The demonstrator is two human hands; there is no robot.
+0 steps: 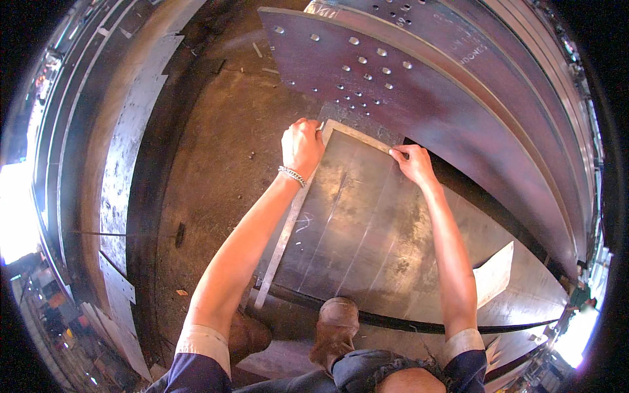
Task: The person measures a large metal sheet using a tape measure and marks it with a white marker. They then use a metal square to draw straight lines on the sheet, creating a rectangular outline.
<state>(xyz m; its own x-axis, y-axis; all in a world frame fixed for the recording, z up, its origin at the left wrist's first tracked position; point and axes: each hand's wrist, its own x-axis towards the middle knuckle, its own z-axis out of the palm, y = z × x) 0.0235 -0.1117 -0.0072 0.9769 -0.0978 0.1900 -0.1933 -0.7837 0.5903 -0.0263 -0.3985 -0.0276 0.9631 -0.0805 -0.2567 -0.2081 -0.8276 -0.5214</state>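
A steel framing square (282, 250) lies on a flat dark steel plate (357, 196). Its long leg runs along the plate's left side toward me, and its short leg crosses the far end. My left hand (303, 145), with a chain bracelet at the wrist, is closed beside the square's corner. A small white stick, perhaps chalk, shows at its fingertips; most of it is hidden. With thumb and fingers, my right hand (414, 162) pinches the right end of the short leg. Faint pale lines run lengthwise on the plate, and a chalk mark is near the long leg.
Large drilled steel plates (367, 59) stand at the far right, close beyond my right hand. Long steel sections (118, 177) line the left side. Brown dusty floor (216, 144) lies between. A pale metal offcut (495, 275) rests right of my right forearm. My boots (337, 321) are at the plate's near edge.
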